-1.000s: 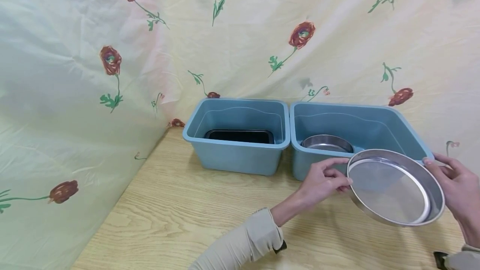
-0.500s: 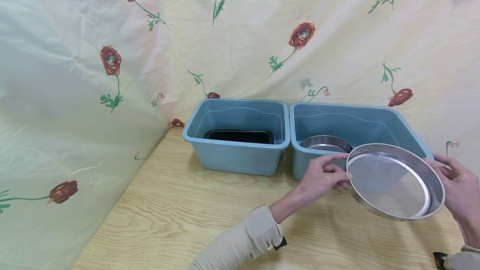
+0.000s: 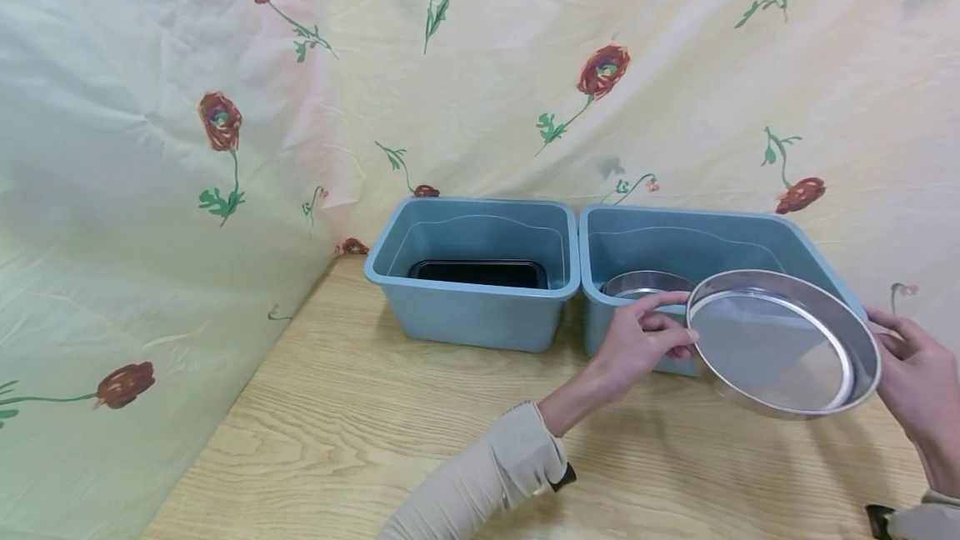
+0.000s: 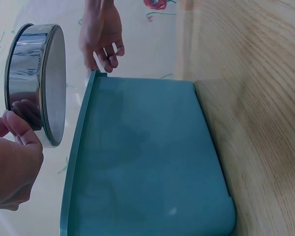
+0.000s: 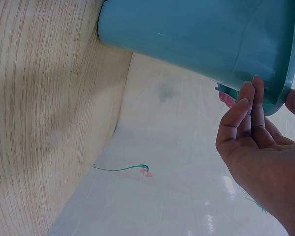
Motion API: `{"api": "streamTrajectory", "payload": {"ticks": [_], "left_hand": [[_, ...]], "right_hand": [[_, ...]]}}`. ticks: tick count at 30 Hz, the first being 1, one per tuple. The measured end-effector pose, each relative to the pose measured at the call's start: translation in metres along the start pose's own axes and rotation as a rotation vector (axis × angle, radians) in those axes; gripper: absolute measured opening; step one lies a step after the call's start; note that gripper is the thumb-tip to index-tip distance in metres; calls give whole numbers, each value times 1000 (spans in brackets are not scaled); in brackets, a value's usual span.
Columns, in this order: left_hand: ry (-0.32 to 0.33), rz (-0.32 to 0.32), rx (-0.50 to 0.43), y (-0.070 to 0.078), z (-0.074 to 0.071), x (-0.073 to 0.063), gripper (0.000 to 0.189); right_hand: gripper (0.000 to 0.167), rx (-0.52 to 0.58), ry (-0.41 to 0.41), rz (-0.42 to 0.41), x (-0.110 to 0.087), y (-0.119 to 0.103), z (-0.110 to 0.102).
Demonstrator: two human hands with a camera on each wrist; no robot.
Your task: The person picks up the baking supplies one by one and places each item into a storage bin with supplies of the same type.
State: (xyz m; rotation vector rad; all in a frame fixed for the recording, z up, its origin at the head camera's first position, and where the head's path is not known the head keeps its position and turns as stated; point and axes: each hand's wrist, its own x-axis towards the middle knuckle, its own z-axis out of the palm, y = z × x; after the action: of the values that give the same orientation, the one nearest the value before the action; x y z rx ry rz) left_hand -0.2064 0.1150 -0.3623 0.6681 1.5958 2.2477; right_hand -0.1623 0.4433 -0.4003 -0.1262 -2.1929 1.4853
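My left hand (image 3: 626, 348) pinches the near-left edge of a round, shallow metal sieve (image 3: 772, 348) between thumb and fingers. The sieve is tilted in the air in front of the right blue bin (image 3: 675, 232), and its fine mesh lets the bin show through faintly. In the left wrist view, the sieve's shiny side wall (image 4: 28, 69) stands upright above my fingers. My right hand (image 3: 911, 373) holds the bin's right front corner. Thumb on the rim and fingers beneath it show in the right wrist view. Another round metal rim (image 3: 645, 282) sits inside this bin, partly hidden.
A second blue bin (image 3: 472, 315) stands at the left, close beside the first, with a black rectangular tray (image 3: 480, 273) inside. Both rest on a wood-grain table (image 3: 337, 423). A flowered cloth (image 3: 465, 98) hangs behind and to the left.
My left hand has raised the sieve slightly and moved it a little left, so it covers more of the bin's front rim. My right hand stays at the bin's corner.
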Motion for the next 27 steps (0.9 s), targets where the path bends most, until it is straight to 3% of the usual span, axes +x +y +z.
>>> {"api": "streamTrajectory", "payload": {"ticks": [7, 16, 23, 27], "left_hand": [[23, 21, -7, 1, -4, 6, 42], [55, 23, -34, 3, -7, 10, 42], [68, 26, -37, 5, -11, 15, 40], [90, 25, -24, 5, -13, 18, 40]], "right_hand": [[42, -119, 27, 62, -1, -3, 4], [34, -115, 32, 73, -2, -5, 7], [34, -69, 26, 26, -2, -4, 6], [33, -99, 17, 16, -2, -2, 6]]}}
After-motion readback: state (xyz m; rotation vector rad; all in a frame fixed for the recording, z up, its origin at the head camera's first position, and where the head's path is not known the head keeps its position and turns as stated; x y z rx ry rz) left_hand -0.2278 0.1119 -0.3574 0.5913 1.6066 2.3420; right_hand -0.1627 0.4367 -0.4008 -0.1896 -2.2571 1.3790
